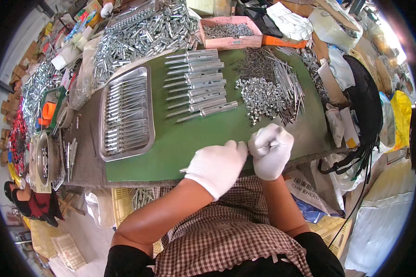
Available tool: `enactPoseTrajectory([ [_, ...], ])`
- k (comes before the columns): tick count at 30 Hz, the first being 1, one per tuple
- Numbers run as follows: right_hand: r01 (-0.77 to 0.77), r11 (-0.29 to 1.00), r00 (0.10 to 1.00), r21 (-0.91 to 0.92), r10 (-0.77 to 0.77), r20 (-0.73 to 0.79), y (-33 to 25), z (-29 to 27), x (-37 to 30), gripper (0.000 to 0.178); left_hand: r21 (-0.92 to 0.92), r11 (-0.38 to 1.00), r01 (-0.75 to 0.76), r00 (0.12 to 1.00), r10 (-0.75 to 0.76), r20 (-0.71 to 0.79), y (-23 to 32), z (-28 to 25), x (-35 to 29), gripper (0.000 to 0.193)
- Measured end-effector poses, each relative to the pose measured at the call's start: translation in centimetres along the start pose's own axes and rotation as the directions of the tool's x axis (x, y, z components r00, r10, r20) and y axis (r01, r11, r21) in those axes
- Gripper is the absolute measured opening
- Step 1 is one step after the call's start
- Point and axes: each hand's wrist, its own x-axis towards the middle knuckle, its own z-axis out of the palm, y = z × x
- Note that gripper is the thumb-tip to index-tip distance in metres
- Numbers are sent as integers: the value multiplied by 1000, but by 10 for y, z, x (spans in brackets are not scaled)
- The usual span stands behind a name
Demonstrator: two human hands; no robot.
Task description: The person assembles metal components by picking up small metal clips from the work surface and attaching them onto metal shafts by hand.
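Note:
My left hand (pixel 218 167), in a white glove, is closed around a slim metal piece (pixel 183 170) whose end pokes out past the wrist side. Close to its fingertips, my gloved right hand (pixel 272 150) has its fingers curled and pinched together; whatever lies in them is hidden. Both hands are over the near edge of a green mat (pixel 180 150). Beyond them lies a row of metal tubes (pixel 208 90) with thin rods sticking out leftward. Small silver metal fittings (pixel 262 96) are heaped past my right hand, beside long thin rods (pixel 289 78) and dark small pins (pixel 254 63).
A steel tray (pixel 149 115) of similar rod pieces stands on the left. Behind, a large heap of metal tubes (pixel 143 44) and a pink box (pixel 231 43) of small parts line the far side. A black mesh item (pixel 363 97) hangs at right. Another person (pixel 34 203) is far left.

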Motion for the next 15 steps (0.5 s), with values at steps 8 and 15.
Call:
enactPoseTrajectory([
  [8, -107, 958, 992, 268, 87, 86, -8, -17, 12, 31, 45, 997, 55, 980, -45, -196, -4, -4, -33, 27],
  [15, -123, 989, 989, -87, 115, -95, -28, -2, 0, 30, -1, 899, 438, 888, -432, -156, -40, -40, -178, 34],
])
